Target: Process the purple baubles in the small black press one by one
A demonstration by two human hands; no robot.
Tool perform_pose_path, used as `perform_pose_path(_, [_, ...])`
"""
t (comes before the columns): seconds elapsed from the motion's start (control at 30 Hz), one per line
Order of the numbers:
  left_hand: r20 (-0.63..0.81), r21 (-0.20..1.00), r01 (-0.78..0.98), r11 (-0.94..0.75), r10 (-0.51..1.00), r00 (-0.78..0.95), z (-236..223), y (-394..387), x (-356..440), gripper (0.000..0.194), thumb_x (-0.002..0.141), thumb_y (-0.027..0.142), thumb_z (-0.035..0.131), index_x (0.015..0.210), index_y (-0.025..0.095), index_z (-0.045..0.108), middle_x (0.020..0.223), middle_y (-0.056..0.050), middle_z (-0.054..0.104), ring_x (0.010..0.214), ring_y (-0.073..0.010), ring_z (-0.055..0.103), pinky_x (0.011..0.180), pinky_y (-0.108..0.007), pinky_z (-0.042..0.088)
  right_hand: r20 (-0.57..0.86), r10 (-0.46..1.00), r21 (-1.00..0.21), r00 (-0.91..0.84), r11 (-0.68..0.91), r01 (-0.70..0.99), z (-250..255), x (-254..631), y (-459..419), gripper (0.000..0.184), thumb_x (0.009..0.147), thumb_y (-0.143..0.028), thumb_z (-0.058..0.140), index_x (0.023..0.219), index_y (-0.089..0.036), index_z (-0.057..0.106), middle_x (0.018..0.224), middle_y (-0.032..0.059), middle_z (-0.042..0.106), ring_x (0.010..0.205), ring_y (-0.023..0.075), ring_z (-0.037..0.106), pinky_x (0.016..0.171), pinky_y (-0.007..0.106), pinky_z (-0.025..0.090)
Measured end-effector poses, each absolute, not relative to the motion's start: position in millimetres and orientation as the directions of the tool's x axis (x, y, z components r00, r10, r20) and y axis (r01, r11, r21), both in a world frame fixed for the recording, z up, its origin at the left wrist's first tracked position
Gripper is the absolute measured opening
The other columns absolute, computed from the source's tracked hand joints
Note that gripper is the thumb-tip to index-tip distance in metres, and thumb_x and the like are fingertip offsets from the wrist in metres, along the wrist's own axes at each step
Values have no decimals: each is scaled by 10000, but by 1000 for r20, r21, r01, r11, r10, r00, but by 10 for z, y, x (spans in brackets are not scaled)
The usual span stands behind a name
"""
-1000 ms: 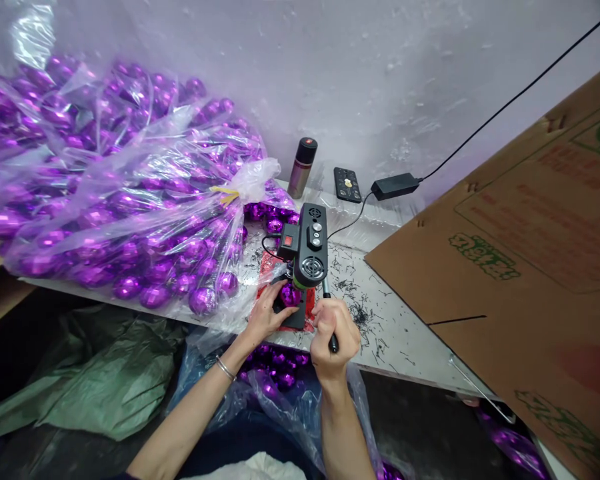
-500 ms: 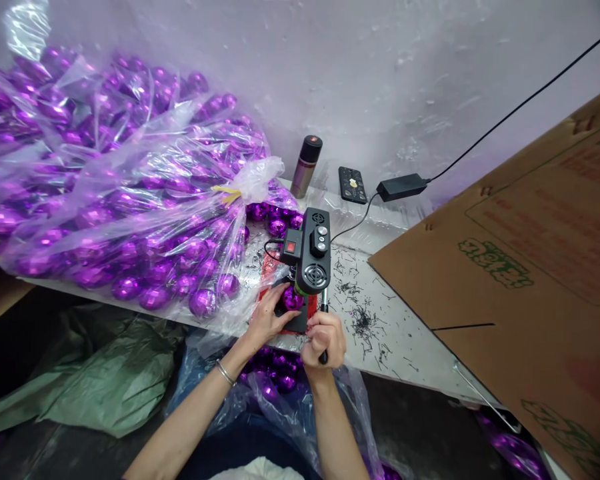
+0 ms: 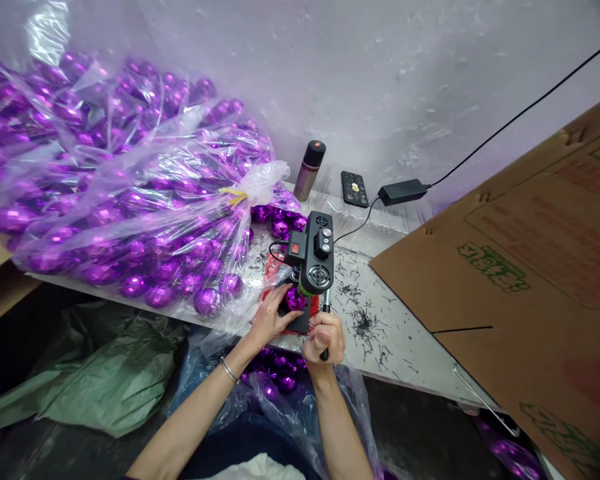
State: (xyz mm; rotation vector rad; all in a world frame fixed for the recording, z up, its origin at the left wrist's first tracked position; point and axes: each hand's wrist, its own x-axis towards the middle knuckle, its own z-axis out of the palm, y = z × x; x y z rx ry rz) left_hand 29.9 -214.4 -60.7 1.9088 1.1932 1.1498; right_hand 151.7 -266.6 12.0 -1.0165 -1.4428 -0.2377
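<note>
A shiny purple ball ornament (image 3: 295, 299) sits on the dark base of a black bench machine (image 3: 318, 250), under its head. My left hand (image 3: 271, 319) holds the ball from the left between thumb and fingers. The fingers of my right hand (image 3: 326, 339) are wrapped round the black grip of the machine's lever (image 3: 325, 355), at the right of the base. A box with a red switch (image 3: 295, 248) is fixed to the machine's left side. Red material (image 3: 270, 270) shows beneath the base.
A large clear bag of purple balls (image 3: 145, 193) fills the left of the table. Behind the machine are a bottle (image 3: 309, 172), a phone (image 3: 355, 189) and a power adapter (image 3: 403, 192). Black scraps (image 3: 364, 323) litter the tabletop. A cardboard box (image 3: 530, 293) stands right; more balls (image 3: 280, 370) lie below the edge.
The whole view has shifted slightly, so things appear a little further right. Both hands keep their places on the ball and the lever.
</note>
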Motion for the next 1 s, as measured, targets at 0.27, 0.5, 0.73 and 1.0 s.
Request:
perform_pose_path(0.27, [361, 835, 356, -419, 906, 220, -621, -2135, 303, 580, 881, 378, 772, 1398, 197, 581, 1378, -155, 682, 1304, -314, 643, 1112, -495, 508, 914, 389, -349, 113, 613, 709, 54, 1550, -2624, 350, 1057, -225, 345, 725, -229, 459, 698, -27, 543, 615, 109, 544, 624, 278, 473])
perform_pose_path(0.5, [345, 839, 369, -401, 915, 209, -645, -2121, 322, 621, 885, 432, 764, 1420, 203, 550, 1395, -162, 669, 1328, -326, 625, 1119, -521, 503, 826, 484, -544, 287, 553, 631, 521, 1502, -2673, 343, 999, -114, 420, 677, -218, 474, 635, -24, 499, 635, 129, 564, 587, 281, 422])
perform_pose_path(0.73, [425, 727, 383, -570, 811, 402, -760, -2727, 4, 817, 892, 549, 713, 1552, 172, 412, 1524, -216, 555, 1447, -374, 512, 1220, -600, 387, 809, 540, -550, 231, 556, 623, 683, 1526, -2732, 315, 968, -60, 445, 695, -209, 496, 663, -16, 538, 648, 123, 574, 586, 278, 423])
perform_pose_path(1.0, [175, 832, 540, -123, 983, -47, -281, -1604, -23, 555, 1041, 332, 376, 1527, 77, 452, 1598, -217, 470, 1506, -319, 436, 1252, -518, 356, 830, 515, -517, 212, 570, 639, 559, 1519, -2741, 327, 951, -39, 435, 678, -215, 478, 640, -22, 526, 643, 125, 575, 576, 271, 422])
